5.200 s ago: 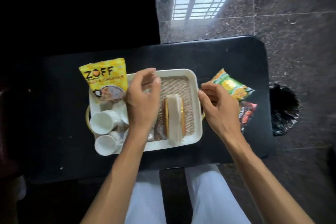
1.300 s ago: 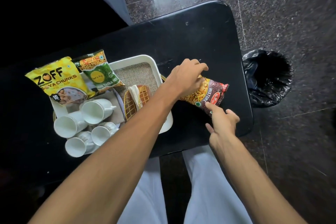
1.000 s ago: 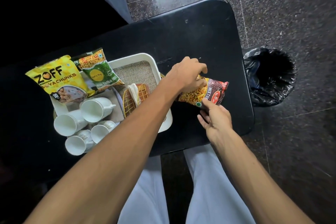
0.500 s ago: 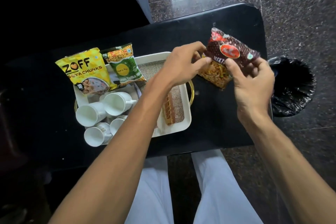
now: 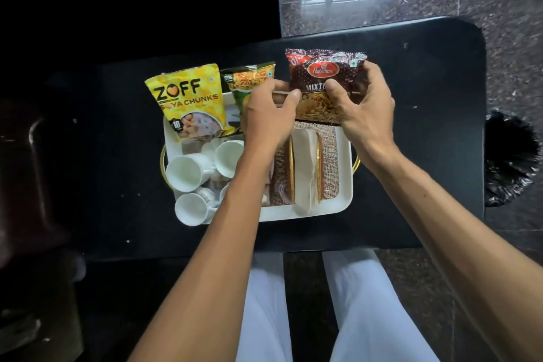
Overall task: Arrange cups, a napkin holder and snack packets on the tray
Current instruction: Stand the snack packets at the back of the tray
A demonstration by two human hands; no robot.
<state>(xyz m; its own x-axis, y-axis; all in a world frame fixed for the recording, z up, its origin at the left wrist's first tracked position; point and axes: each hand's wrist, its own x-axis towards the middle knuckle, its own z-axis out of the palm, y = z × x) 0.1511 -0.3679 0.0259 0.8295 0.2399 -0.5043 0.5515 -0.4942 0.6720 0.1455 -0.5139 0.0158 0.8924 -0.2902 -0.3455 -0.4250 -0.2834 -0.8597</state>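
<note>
Low in the middle of the frame, the white tray (image 5: 346, 203) sits on the black table (image 5: 411, 156). White cups (image 5: 188, 172) lie at its left side and the napkin holder (image 5: 305, 167) stands at its right. Just above, the left hand (image 5: 266, 117) and right hand (image 5: 363, 106) pinch the red packet (image 5: 321, 73) between them, upright over the tray's far edge. Left of it lean the green packet (image 5: 249, 82) and yellow packet (image 5: 188, 97).

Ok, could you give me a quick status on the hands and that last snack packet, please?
Both hands, left and right, grip the maroon packet. Held upright over tray's far edge. Green packet close beside.
</note>
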